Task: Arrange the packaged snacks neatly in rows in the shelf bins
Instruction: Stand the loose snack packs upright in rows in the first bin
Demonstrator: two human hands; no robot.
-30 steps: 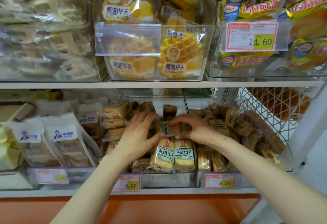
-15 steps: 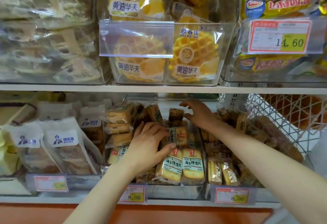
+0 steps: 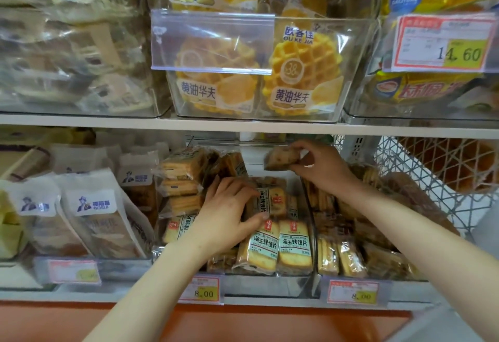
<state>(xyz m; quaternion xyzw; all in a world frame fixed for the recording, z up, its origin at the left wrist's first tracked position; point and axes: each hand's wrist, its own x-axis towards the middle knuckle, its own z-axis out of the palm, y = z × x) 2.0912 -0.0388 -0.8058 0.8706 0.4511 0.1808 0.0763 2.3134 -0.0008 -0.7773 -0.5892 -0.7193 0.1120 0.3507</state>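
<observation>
The clear middle bin (image 3: 270,285) on the lower shelf holds small packs of toasted bread slices (image 3: 294,247) with white-green labels, two standing upright at its front. My left hand (image 3: 229,214) lies over the packs in the bin's middle, thumb and fingers closed on one upright pack (image 3: 270,201). My right hand (image 3: 321,166) is raised at the back of the bin and pinches a small brownish snack pack (image 3: 280,158) above the others. More packs are stacked on their sides at the bin's left (image 3: 183,179).
The bin to the right (image 3: 353,258) holds darker stick-like packs. White bread bags (image 3: 91,220) stand to the left. The upper shelf (image 3: 243,125) carries a clear waffle bin (image 3: 256,71) just above my hands. Price tags (image 3: 202,290) line the front; a white mesh wall (image 3: 432,179) closes the right.
My right hand has lifted from the packs toward the bin's back and now holds a brownish pack in the air. My left hand stays on the middle packs. The camera moved closer.
</observation>
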